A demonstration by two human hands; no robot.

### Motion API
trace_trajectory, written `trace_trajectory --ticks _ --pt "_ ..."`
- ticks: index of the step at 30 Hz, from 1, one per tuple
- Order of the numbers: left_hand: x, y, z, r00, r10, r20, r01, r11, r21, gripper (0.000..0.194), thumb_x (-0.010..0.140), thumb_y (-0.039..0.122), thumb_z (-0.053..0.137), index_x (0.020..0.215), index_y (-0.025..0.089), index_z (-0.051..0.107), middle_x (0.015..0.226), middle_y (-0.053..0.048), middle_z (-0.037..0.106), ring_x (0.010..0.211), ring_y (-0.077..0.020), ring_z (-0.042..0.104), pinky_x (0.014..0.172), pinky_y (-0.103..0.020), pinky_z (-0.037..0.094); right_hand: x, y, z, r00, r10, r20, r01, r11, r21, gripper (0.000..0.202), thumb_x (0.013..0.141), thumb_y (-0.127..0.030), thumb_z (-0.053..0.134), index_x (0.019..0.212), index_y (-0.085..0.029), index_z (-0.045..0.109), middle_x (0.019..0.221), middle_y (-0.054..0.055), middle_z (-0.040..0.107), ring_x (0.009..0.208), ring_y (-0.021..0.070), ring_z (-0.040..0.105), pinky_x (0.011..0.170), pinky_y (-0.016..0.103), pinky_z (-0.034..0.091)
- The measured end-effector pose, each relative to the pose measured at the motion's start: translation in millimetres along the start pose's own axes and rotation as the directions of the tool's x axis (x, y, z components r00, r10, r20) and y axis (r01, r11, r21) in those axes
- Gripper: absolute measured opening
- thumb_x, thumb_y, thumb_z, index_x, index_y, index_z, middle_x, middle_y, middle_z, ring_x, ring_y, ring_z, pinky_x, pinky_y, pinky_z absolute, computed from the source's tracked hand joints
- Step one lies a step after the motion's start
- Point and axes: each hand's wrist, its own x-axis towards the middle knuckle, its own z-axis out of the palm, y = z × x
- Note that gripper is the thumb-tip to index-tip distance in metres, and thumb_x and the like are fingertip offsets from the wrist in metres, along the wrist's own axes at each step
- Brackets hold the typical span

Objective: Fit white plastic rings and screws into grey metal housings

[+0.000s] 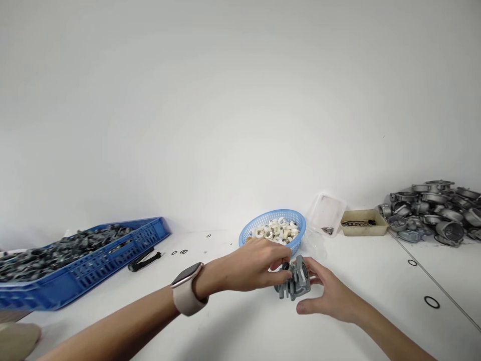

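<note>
My left hand (265, 263), with a watch (188, 288) on its wrist, is closed on a small grey cast-metal housing (298, 281) held above the white table. The housing has a round opening on its right face and short posts pointing down. My right hand (328, 296) is at the housing's right side, thumb spread away from the fingers. Its fingertips are partly hidden behind the housing, so I cannot tell whether they touch it. Right behind my left hand stands a light-blue basket (246, 225) of white and cream plastic pieces.
On the left is a blue crate (93, 265) full of dark parts, with a black tool (145, 261) beside it. A clear lid (326, 213), a beige tray (364, 230) and a heap of metal housings (438, 210) line the wall. Black rings (432, 302) lie scattered about.
</note>
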Motion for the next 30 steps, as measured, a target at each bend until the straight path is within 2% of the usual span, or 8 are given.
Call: trace_trajectory --ticks 2,6,11,15,25,30 --pt "0.6 -2.5 1.0 1.000 -0.010 -0.021 0.010 1.000 -0.012 0.018 0.093 0.024 0.059 0.077 0.021 0.051 0.067 0.006 0.052 0.056 -0.0120 0.045 0.056 -0.027 0.030 0.5 -1.1 -0.2 1.000 -0.015 -0.027 0.015 1.000 -0.008 0.066 0.070 -0.031 0.087 0.131 -0.027 0.059 0.121 0.003 0.067 0.111 0.0260 0.061 0.105 0.045 0.044" --pt "1.6 -8.4 4.5 0.998 -0.026 -0.049 0.025 0.999 -0.029 0.019 0.095 0.026 0.058 0.078 0.021 0.051 0.067 0.006 0.049 0.056 -0.0119 0.042 0.056 -0.027 0.029 2.2 -2.8 1.1 0.996 -0.056 -0.073 0.052 0.997 -0.053 0.044 0.080 -0.037 0.079 0.120 -0.025 0.066 0.114 0.003 0.071 0.105 0.0257 0.063 0.102 0.045 0.045" --pt "3.5 -11.6 7.3 0.999 -0.026 -0.034 0.025 0.999 -0.036 0.020 0.096 0.027 0.058 0.078 0.021 0.052 0.068 0.005 0.052 0.056 -0.0123 0.044 0.055 -0.027 0.029 2.0 -1.6 2.0 0.995 -0.045 -0.093 0.034 0.993 -0.112 0.055 0.079 -0.035 0.079 0.130 -0.028 0.061 0.119 0.003 0.070 0.104 0.0251 0.064 0.099 0.043 0.047" --pt "2.9 -11.1 7.6 1.000 0.009 -0.016 -0.010 0.999 -0.048 0.021 0.097 0.028 0.057 0.078 0.021 0.052 0.069 0.004 0.055 0.056 -0.0125 0.046 0.055 -0.027 0.030 1.4 -0.3 2.1 0.997 -0.036 -0.066 0.029 0.994 -0.109 0.048 0.079 -0.035 0.080 0.124 -0.027 0.064 0.117 0.002 0.071 0.104 0.0253 0.064 0.100 0.043 0.047" --pt "-1.3 -16.0 14.1 0.999 0.018 -0.034 -0.022 0.991 -0.134 0.023 0.098 0.030 0.057 0.078 0.021 0.051 0.067 0.004 0.055 0.056 -0.0124 0.047 0.053 -0.027 0.029 4.3 7.8 9.7 1.000 -0.006 0.003 0.006 1.000 -0.014 0.047 0.079 -0.040 0.081 0.118 -0.024 0.062 0.115 0.003 0.071 0.106 0.0259 0.065 0.103 0.045 0.046" --pt "-0.5 -20.7 11.2 1.000 -0.003 0.027 0.008 0.979 -0.205 0.029 0.099 0.037 0.058 0.076 0.020 0.052 0.067 0.004 0.056 0.058 -0.0128 0.050 0.054 -0.027 0.031 3.6 5.1 6.8 0.999 -0.003 0.033 0.003 1.000 0.009 0.046 0.078 -0.043 0.084 0.115 -0.023 0.064 0.116 0.003 0.070 0.108 0.0261 0.065 0.106 0.044 0.045"
